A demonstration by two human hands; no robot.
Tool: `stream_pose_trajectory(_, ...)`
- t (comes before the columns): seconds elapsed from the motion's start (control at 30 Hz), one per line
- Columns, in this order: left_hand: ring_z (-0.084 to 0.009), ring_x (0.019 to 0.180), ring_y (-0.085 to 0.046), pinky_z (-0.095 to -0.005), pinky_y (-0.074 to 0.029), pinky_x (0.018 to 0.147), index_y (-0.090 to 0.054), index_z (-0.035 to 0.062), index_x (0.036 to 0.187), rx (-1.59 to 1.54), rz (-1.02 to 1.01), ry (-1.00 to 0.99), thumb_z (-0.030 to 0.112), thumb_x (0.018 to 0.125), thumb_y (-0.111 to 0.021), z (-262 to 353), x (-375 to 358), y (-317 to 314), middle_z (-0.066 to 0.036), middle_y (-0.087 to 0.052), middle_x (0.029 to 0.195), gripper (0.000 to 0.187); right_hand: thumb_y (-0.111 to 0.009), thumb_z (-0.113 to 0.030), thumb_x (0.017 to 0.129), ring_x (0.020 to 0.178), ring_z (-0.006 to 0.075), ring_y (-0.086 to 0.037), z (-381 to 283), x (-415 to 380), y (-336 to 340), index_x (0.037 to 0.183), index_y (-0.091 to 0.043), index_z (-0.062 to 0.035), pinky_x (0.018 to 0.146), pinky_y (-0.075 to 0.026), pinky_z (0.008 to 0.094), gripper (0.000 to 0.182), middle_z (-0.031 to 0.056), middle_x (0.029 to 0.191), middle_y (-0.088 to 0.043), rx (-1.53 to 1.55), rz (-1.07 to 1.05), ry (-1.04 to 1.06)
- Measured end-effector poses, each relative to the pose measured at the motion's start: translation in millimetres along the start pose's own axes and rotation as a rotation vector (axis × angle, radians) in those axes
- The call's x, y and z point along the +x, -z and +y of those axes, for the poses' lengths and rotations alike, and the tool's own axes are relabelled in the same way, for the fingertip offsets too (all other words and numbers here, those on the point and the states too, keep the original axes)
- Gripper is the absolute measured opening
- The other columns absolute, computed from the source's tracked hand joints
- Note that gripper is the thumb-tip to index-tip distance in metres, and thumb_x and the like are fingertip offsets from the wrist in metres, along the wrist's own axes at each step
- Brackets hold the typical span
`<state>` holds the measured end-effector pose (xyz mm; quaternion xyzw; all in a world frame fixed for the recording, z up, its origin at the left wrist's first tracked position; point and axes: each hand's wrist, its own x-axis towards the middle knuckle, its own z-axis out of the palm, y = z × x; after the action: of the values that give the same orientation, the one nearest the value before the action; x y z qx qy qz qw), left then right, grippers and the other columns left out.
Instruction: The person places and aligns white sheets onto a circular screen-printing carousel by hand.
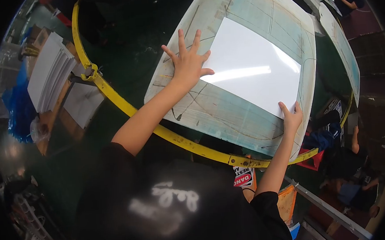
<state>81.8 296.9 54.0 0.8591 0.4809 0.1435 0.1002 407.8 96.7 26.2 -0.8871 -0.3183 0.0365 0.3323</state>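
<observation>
A glossy white sheet (251, 64) lies on a worn, pale blue-green board (228, 117) with rounded corners and dark scuff lines. My left hand (188, 64) is open, its fingers spread flat on the board, with the thumb and a fingertip at the sheet's left edge. At the sheet's lower right corner, my right hand (292, 119) has its thumb and a finger around the corner, gripping it. The other fingers of that hand are mostly hidden.
A curved yellow rail (185, 148) passes below the board. On the left, a stack of white sheets (51, 74) stands near blue plastic (18, 105). Another similar board (340, 49) is at right. Other people are at the right edge. Printed signs (244, 177) sit beneath the rail.
</observation>
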Motion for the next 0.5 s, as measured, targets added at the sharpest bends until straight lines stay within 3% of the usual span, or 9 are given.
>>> stream_pose_trajectory(0.13, -0.0414, 0.137, 0.011, -0.0803, 0.005, 0.089, -0.066, 0.028, 0.112, 0.084, -0.028, -0.007, 0.05, 0.063, -0.072, 3, 3, 1, -0.005, -0.013, 0.152, 0.053, -0.083, -0.037, 0.06, 0.102, 0.0361, -0.057, -6, 2, 3, 0.113, -0.056, 0.0127, 0.092, -0.041, 0.038, 0.078, 0.0297, 0.107, -0.059, -0.036, -0.047, 0.035)
stream_pose_trajectory(0.23, -0.0399, 0.138, 0.009, -0.0785, 0.005, 0.092, -0.066, 0.0273, 0.11, 0.182, -0.06, -0.034, 0.05, 0.064, -0.072, 7, 6, 6, -0.003, -0.015, 0.152, 0.052, -0.082, -0.041, 0.059, 0.099, 0.038, -0.057, -21, -6, 7, 0.113, -0.057, 0.0106, 0.09, -0.042, 0.0404, 0.079, 0.0307, 0.105, -0.058, -0.261, 0.036, 0.047)
stream_pose_trajectory(0.33, -0.0391, 0.138, 0.007, -0.0772, 0.004, 0.094, -0.067, 0.0257, 0.108, 0.281, -0.098, -0.061, 0.05, 0.064, -0.072, 13, 11, 7, -0.003, -0.017, 0.151, 0.05, -0.083, -0.038, 0.057, 0.101, 0.0362, -0.051, -19, -6, 2, 0.119, -0.056, 0.0041, 0.089, -0.042, 0.0399, 0.08, 0.0224, 0.111, -0.048, -0.246, 0.042, -0.002)
stream_pose_trajectory(0.5, -0.0394, 0.138, 0.005, -0.0765, 0.004, 0.095, -0.067, 0.0226, 0.105, 0.376, -0.139, -0.076, 0.05, 0.065, -0.072, 20, 13, 11, -0.004, -0.018, 0.151, 0.048, -0.082, -0.037, 0.059, 0.103, 0.0357, -0.051, -24, -12, 2, 0.117, -0.057, 0.0042, 0.09, -0.042, 0.0396, 0.076, 0.0223, 0.111, -0.048, -0.203, 0.081, 0.006)
